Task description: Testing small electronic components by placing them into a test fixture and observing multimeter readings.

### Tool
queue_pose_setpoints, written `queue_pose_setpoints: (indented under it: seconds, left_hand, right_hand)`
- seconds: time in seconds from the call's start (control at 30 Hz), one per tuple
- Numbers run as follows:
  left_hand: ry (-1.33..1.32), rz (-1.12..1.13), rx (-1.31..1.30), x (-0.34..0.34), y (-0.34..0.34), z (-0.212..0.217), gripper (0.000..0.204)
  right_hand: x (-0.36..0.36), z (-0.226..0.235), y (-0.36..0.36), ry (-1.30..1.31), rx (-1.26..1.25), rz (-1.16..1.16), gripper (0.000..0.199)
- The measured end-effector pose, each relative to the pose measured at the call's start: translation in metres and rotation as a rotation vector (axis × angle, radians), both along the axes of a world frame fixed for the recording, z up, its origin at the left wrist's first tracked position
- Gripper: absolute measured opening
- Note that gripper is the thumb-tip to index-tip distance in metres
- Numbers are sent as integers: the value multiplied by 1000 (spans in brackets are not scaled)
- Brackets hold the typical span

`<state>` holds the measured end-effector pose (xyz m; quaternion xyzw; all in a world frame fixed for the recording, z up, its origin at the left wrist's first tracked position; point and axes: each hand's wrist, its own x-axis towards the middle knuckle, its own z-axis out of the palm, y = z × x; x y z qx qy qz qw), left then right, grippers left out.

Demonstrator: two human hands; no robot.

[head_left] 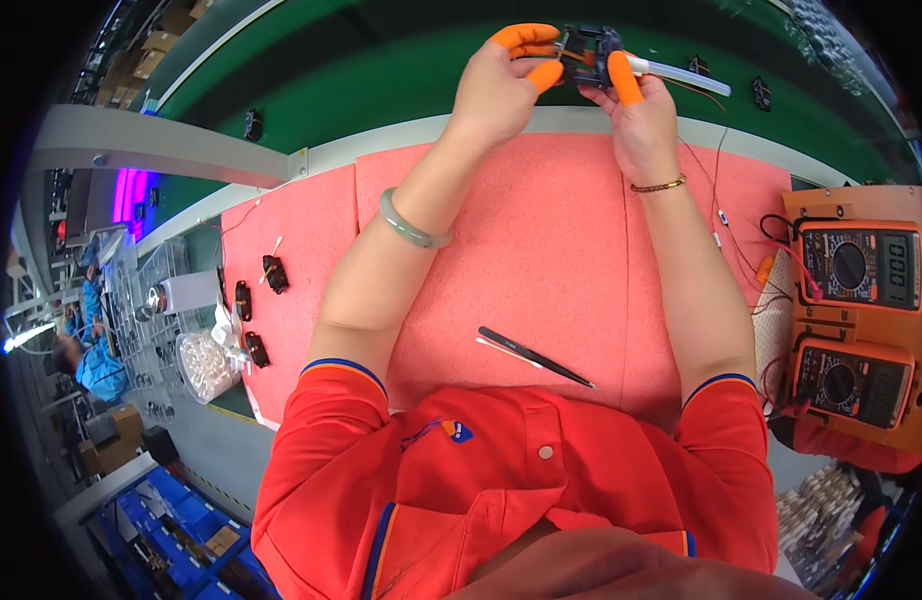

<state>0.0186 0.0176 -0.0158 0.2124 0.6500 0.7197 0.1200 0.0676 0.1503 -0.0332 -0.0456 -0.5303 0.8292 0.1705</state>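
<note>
Both hands are raised at the far side, over the green belt, with orange finger cots on several fingertips. A small black electronic assembly (603, 50) is between them. My right hand (643, 115) grips its right side, thumb on top. A white stick with a translucent tube end (686, 76) juts out rightward by that thumb; whether it is held or lies behind is unclear. My left hand (501, 85) pinches the assembly's left edge between thumb and fingers. Black tweezers (536, 357) and a cotton swab (508, 352) lie together on the pink mat (541, 270) near my body.
Several black units (273, 273) sit at the mat's left, beside a tub of white swabs (207, 364). Two orange multimeters (851, 265) with leads stand at the right. More black parts (761, 94) rest on the green belt (381, 80). A metal beam (181, 148) crosses the upper left.
</note>
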Motion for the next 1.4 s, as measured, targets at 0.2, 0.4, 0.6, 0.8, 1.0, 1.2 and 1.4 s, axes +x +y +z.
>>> queue_pose_setpoints:
  seconds: [0.2, 0.4, 0.6, 0.8, 1.0, 1.2, 1.4]
  left_hand:
    - [40, 67, -83, 5, 3, 5, 34]
    - [273, 171, -237, -7, -6, 0, 36]
    - [612, 579, -1567, -80, -96, 28, 37]
    - [54, 526, -1952, -127, -220, -3, 29]
    - [416, 543, -1372, -97, -174, 6, 33]
    - [-368, 114, -139, -46, -70, 5, 35]
    - [-474, -221, 176, -18, -31, -4, 33]
  right_hand:
    - [-2, -4, 5, 71, -14, 58, 27]
    - [-5, -3, 6, 68, -151, 186, 26]
    - [-4, -5, 14, 122, -239, 205, 25]
    - [-10, -6, 12, 136, -278, 179, 22]
    - [-8, -8, 12, 138, -370, 176, 21]
    - [-13, -13, 19, 137, -473, 212, 24]
    - [-11, -9, 13, 131, -562, 167, 24]
